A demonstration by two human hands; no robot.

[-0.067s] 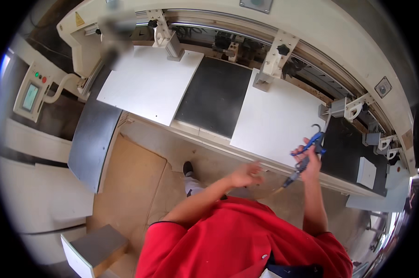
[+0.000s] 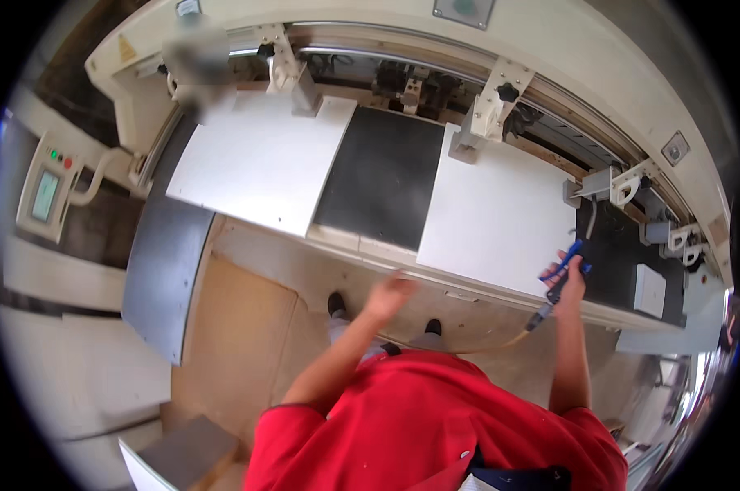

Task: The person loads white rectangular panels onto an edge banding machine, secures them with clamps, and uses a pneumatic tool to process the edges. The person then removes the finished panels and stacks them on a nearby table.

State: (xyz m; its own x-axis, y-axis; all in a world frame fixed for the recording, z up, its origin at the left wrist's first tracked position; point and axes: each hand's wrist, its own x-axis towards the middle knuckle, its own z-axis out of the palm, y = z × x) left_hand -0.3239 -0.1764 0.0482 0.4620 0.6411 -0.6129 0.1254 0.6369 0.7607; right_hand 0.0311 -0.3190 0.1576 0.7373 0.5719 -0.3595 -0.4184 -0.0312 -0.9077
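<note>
Panels (image 2: 259, 159), two, white and flat, lie apart on the machine's dark bed (image 2: 382, 176), one to your left and one to your right, with a dark strip of bed between them. One blue-and-black air gun (image 2: 560, 282) is in view, along with two hands, two dark shoes (image 2: 336, 304) and one small white block (image 2: 650, 290) at the bed's right end.

Your right hand (image 2: 572, 288) is wrapped around the air gun's handle, above the right panel's near right corner; how far the trigger is pressed, you cannot tell from here. Its thin hose (image 2: 501, 344) trails back toward your waist. Your left hand (image 2: 390, 296), blurred, is near the front edge, fingers loosely extended, with nothing visible in it.

Brackets (image 2: 488, 106) on the rail hang over the far edges of both panels, hiding small parts of them. A control box (image 2: 47, 192) with one screen stands far left, beyond a grey side table (image 2: 165, 278).
</note>
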